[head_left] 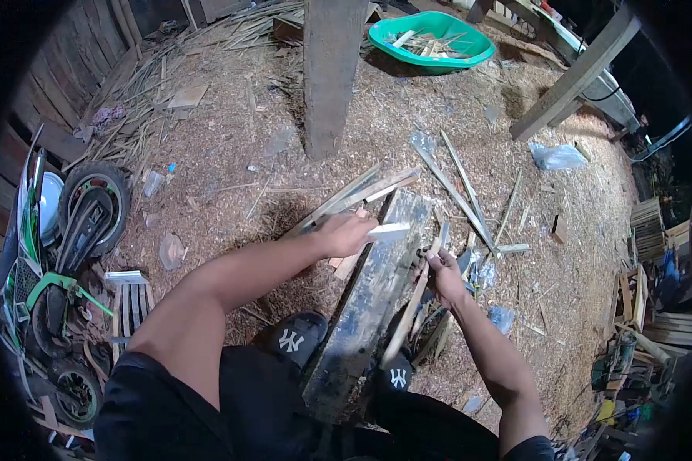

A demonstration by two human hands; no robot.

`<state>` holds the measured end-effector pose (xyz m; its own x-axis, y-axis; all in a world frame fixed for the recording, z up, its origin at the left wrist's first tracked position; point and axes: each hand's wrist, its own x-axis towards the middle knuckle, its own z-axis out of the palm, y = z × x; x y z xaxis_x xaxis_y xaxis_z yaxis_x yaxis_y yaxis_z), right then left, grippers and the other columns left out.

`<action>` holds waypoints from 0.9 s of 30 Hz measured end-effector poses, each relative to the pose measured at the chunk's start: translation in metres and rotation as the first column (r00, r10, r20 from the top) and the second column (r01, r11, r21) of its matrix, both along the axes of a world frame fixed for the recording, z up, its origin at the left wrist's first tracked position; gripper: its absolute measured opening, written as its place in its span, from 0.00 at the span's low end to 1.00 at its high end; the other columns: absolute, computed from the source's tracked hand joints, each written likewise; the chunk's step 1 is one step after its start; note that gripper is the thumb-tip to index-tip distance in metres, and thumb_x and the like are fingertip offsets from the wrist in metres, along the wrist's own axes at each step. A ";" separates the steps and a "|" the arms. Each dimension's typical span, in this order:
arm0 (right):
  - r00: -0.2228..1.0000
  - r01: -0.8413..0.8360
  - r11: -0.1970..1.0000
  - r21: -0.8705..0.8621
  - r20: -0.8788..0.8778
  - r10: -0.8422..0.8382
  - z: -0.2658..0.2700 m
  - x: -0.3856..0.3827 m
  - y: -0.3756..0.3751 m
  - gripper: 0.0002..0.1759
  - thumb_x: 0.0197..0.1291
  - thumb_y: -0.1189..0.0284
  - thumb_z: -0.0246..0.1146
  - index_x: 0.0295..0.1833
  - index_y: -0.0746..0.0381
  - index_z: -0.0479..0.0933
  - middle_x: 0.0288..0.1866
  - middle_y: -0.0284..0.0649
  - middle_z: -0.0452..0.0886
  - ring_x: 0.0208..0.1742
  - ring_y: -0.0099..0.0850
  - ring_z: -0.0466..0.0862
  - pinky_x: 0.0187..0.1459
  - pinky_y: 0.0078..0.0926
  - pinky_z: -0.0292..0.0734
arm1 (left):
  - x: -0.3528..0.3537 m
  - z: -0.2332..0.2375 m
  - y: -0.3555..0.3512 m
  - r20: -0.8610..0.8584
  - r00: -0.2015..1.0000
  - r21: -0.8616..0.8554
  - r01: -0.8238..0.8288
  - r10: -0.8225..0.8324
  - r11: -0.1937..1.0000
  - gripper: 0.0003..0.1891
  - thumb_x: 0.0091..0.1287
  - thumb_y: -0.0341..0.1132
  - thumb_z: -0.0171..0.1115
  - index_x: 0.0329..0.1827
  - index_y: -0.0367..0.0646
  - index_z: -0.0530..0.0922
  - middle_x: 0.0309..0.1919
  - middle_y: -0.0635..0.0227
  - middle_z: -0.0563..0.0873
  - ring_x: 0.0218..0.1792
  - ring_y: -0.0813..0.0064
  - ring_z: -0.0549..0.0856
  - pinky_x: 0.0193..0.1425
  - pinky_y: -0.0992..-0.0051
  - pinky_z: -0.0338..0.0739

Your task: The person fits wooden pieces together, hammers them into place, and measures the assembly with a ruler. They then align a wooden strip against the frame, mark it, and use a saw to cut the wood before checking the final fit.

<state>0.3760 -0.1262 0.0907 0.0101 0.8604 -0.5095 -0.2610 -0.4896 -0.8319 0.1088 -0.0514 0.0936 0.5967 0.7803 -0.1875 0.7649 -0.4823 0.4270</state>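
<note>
A low wooden bench [369, 307] with a worn, stained top runs between my feet. Over its far left edge, my left hand [347, 235] is closed around a short pale wood piece [390, 228] that sticks out to the right. To the right of the bench my right hand [443, 275] grips a long wooden strip [409, 315], which slants down toward my right shoe. Several strips [369, 188] lie beyond my left hand, by the bench's far end. Other sticks lie partly hidden beneath my right hand.
A wooden post [332, 77] stands ahead, with a green tub [438, 65] of wood scraps behind it. Long strips [457, 192] and plastic bags [557, 156] lie on the shaving-covered ground. At left is a motorcycle [61, 284]; scrap wood [669, 323] is piled at right.
</note>
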 end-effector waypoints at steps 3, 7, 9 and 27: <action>0.944 -0.193 0.977 0.092 -0.254 0.211 -0.001 0.001 -0.005 0.09 0.76 0.72 0.49 0.57 0.61 0.68 0.31 0.36 0.71 0.23 0.27 0.71 0.26 0.27 0.72 | 0.008 0.001 -0.005 0.034 0.990 0.085 0.135 -0.138 0.987 0.12 0.71 0.41 0.59 0.49 0.44 0.76 0.41 0.56 0.86 0.48 0.50 0.85 0.49 0.49 0.77; 0.953 -0.256 0.966 -0.027 -0.174 0.248 0.009 -0.002 -0.008 0.12 0.79 0.62 0.44 0.49 0.59 0.67 0.27 0.36 0.69 0.19 0.24 0.65 0.18 0.21 0.61 | 0.016 -0.009 -0.008 -0.065 0.982 0.034 0.180 -0.177 0.983 0.10 0.67 0.38 0.62 0.47 0.45 0.76 0.40 0.58 0.86 0.47 0.52 0.86 0.47 0.50 0.78; 0.959 -0.234 0.971 -0.056 -0.180 0.221 0.018 -0.009 -0.007 0.13 0.80 0.62 0.44 0.47 0.59 0.67 0.27 0.36 0.69 0.17 0.23 0.64 0.17 0.20 0.59 | 0.017 -0.012 -0.006 -0.087 0.981 -0.016 0.171 -0.172 0.985 0.11 0.67 0.37 0.61 0.50 0.46 0.76 0.41 0.57 0.87 0.48 0.53 0.86 0.47 0.50 0.78; 0.991 -0.002 0.997 -0.075 -0.131 -0.008 -0.005 -0.045 -0.005 0.12 0.79 0.64 0.45 0.45 0.60 0.69 0.24 0.38 0.71 0.15 0.31 0.70 0.16 0.30 0.69 | 0.016 -0.011 -0.004 -0.101 0.978 0.015 0.186 -0.184 0.982 0.13 0.67 0.37 0.61 0.52 0.45 0.75 0.42 0.58 0.87 0.48 0.54 0.87 0.49 0.52 0.80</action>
<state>0.3307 -0.1315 0.0859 -0.0586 0.8198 -0.5696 -0.3669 -0.5483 -0.7515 0.1249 -0.0559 0.0828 0.7107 0.6632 -0.2348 0.6992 -0.6286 0.3406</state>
